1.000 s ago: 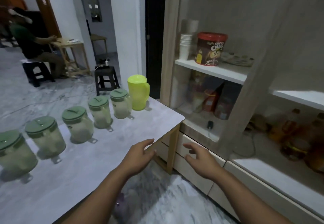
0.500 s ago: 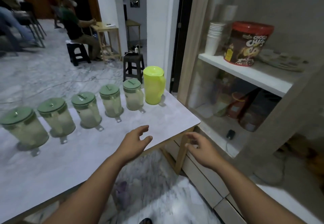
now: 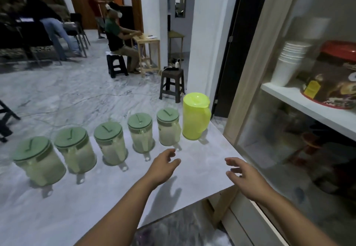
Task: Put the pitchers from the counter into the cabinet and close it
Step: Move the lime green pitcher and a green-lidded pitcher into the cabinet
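Six pitchers (image 3: pixel 168 128) beyond empty hands (image 3: pixel 163 165)

dark stool (image 3: pixel 172 83), paper cups (image 3: pixel 290 60), red-lidded tub (image 3: pixel 335 76)

one head-worn view — looking forward and down, close over the counter (image 3: pixel 192 178), cabinet (image 3: pixel 248 68) at right.

Translucent plastic pitchers (image 3: pixel 141 133), marbled counter (image 3: pixel 200 170)
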